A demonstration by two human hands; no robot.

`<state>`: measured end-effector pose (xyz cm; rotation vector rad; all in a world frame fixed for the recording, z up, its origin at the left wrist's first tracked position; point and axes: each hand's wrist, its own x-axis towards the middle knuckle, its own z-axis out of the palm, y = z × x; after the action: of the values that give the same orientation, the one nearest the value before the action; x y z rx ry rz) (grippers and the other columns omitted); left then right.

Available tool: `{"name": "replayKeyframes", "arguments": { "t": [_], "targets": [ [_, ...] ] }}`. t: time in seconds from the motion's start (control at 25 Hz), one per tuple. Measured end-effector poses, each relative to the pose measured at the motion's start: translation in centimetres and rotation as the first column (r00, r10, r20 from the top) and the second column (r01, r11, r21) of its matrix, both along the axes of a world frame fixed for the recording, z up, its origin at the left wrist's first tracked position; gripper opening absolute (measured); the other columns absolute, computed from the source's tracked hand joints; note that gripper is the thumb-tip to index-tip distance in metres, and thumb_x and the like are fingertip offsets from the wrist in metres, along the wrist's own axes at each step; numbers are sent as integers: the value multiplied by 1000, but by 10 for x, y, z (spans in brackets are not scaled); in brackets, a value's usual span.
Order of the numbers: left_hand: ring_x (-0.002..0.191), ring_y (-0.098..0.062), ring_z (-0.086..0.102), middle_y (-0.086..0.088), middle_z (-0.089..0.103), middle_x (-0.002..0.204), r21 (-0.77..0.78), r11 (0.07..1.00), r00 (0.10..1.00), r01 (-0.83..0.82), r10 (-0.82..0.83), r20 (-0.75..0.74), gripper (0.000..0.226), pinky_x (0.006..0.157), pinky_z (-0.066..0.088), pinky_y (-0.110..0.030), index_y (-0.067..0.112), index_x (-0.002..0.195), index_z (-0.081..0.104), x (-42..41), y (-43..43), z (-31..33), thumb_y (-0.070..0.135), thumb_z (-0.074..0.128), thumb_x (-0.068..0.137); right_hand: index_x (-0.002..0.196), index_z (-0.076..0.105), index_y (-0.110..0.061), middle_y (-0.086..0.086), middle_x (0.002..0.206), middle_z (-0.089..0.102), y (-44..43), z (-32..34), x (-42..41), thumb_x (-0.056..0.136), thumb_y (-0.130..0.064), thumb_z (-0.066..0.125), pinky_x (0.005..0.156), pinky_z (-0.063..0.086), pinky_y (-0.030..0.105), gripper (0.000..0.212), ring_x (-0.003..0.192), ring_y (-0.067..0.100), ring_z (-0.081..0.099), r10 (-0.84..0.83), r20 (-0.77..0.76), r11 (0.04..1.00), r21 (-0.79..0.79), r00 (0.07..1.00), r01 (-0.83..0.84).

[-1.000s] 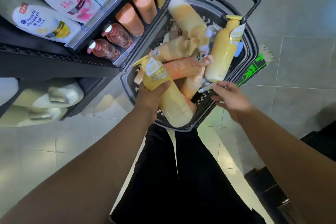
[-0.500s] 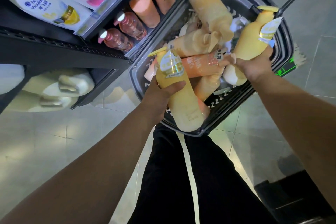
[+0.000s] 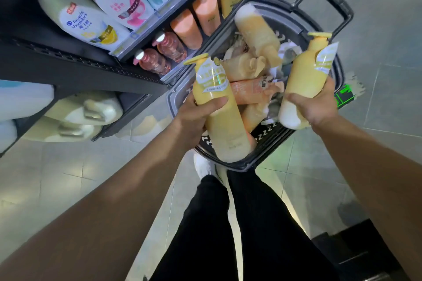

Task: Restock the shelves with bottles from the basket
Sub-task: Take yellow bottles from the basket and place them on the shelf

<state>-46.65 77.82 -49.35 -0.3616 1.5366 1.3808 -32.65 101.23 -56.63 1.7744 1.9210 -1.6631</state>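
Note:
A black basket [image 3: 319, 2] with a handle stands on the floor beside the shelves, holding several pale orange and peach bottles [image 3: 255, 29]. My left hand [image 3: 194, 116] grips a yellow pump bottle [image 3: 219, 116] by its middle, over the basket's near left corner. My right hand [image 3: 315, 107] grips a second yellow pump bottle [image 3: 306, 75] near its base, lifted above the basket's right side. Both bottles carry pale labels round the neck.
The dark shelf unit [image 3: 80, 61] fills the upper left, stocked with white shampoo bottles [image 3: 91, 23], peach bottles [image 3: 187, 27] and pink clear bottles [image 3: 169, 45]. White jugs [image 3: 91, 112] lie on the bottom shelf. My black-trousered legs [image 3: 228, 223] stand on the grey tiled floor.
My right hand reached into the basket, took hold of the second yellow bottle and lifted it. My left hand kept its bottle and raised it slightly.

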Motion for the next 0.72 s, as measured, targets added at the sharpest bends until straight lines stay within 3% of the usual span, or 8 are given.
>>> {"name": "replayKeyframes", "arguments": {
  "t": [0.16, 0.24, 0.36, 0.56, 0.72],
  "targets": [
    [98, -22, 71, -7, 72, 113, 50, 999, 999, 22, -21, -26, 53, 78, 59, -36, 12, 129, 57, -3, -2, 43, 16, 76, 80, 140, 32, -20, -1, 119, 53, -9, 57, 28, 68, -17, 85, 93, 48, 41, 90, 108, 23, 55, -85, -60, 996, -26, 995, 83],
    [89, -18, 72, -2, 75, 101, 75, 996, 998, 43, -40, -40, 34, 72, 59, -31, 15, 119, 62, -2, -4, 76, 10, 70, 86, 138, 34, -21, -1, 118, 56, -19, 98, 37, 64, -17, 87, 88, 50, 41, 91, 105, 22, 58, -123, -117, 991, -61, 986, 116],
    [89, -18, 73, 0, 76, 97, 123, 989, 993, 86, -75, -90, 27, 74, 58, -32, 17, 111, 64, 1, -9, 132, 10, 69, 85, 128, 36, -29, -7, 109, 58, -42, 170, 47, 59, -18, 88, 76, 50, 34, 88, 95, 14, 61, -126, -226, 991, -74, 966, 112],
    [102, -29, 69, -11, 70, 117, 251, 962, 974, 111, -55, -219, 65, 83, 57, -44, 14, 129, 55, 11, -12, 232, 16, 81, 69, 127, 38, -31, -2, 108, 61, -79, 302, 57, 67, -11, 85, 68, 52, 32, 78, 89, 12, 62, -142, -384, 990, -38, 912, 138],
    [103, -31, 67, -16, 67, 122, 368, 920, 959, 132, -25, -282, 76, 82, 57, -45, 9, 136, 50, 21, -4, 309, 22, 79, 67, 130, 39, -30, -4, 107, 61, -95, 388, 73, 71, -10, 82, 61, 50, 26, 75, 86, 9, 62, -170, -484, 981, -5, 859, 191]
  ]
}}
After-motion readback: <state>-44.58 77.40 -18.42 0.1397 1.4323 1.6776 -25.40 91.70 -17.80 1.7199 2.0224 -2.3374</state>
